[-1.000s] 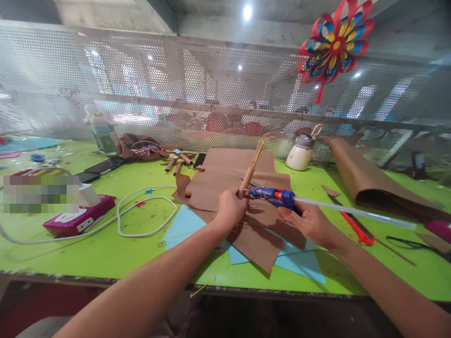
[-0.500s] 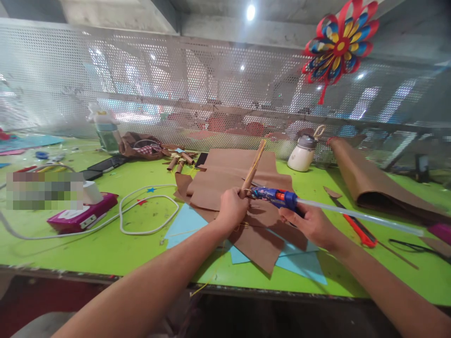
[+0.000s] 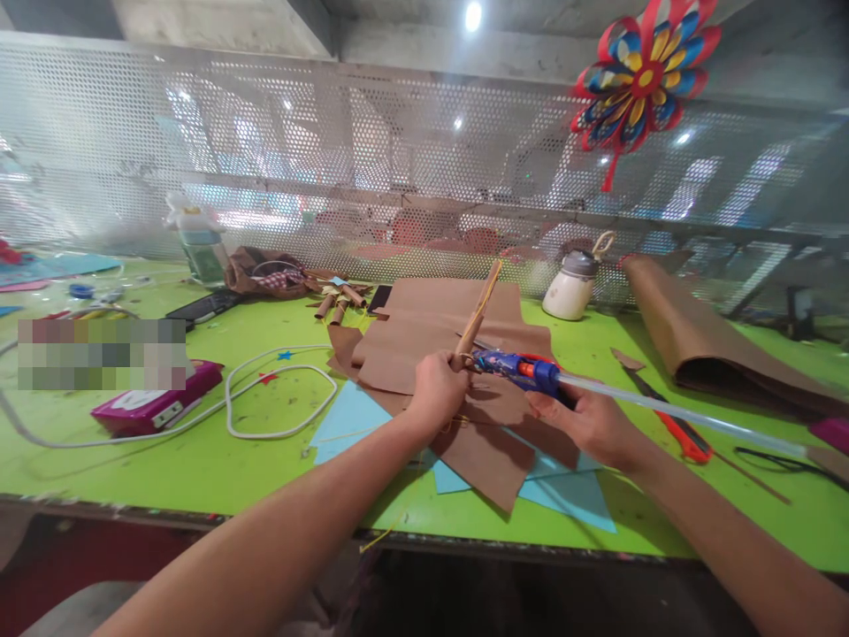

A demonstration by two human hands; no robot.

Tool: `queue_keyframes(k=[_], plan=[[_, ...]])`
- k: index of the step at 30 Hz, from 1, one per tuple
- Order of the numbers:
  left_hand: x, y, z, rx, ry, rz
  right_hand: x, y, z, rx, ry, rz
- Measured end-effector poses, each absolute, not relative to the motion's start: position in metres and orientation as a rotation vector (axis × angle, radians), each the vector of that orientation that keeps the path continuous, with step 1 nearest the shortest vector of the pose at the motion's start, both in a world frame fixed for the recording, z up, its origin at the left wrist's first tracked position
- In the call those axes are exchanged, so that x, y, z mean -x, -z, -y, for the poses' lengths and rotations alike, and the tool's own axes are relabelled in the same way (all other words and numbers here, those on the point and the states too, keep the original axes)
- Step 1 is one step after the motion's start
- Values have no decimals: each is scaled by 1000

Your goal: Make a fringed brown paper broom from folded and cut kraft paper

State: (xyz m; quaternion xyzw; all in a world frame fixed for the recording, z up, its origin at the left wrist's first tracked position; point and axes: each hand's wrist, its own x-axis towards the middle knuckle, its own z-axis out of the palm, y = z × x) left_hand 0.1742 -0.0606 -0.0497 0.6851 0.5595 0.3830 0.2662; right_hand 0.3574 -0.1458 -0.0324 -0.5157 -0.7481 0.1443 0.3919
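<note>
Your left grip (image 3: 441, 387) is closed around the lower part of a tapering rolled brown paper stick (image 3: 473, 326), which leans upward to the right over the middle of the green tabletop (image 3: 265, 478). Your right grip (image 3: 593, 425) holds a blue patterned glue gun (image 3: 523, 370); its nozzle is at the stick, but I cannot tell if they touch. From its back extends a long translucent glue rod (image 3: 676, 407). Below lie flat brown paper sheets (image 3: 457, 305) and light blue paper sheets (image 3: 570, 504).
</note>
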Motion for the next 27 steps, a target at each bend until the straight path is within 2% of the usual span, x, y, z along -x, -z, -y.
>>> queue_keyframes(k=[27], plan=[[-173,48,61,-1817,-1039,-1506,-358,32,146,1256,-397,1947]])
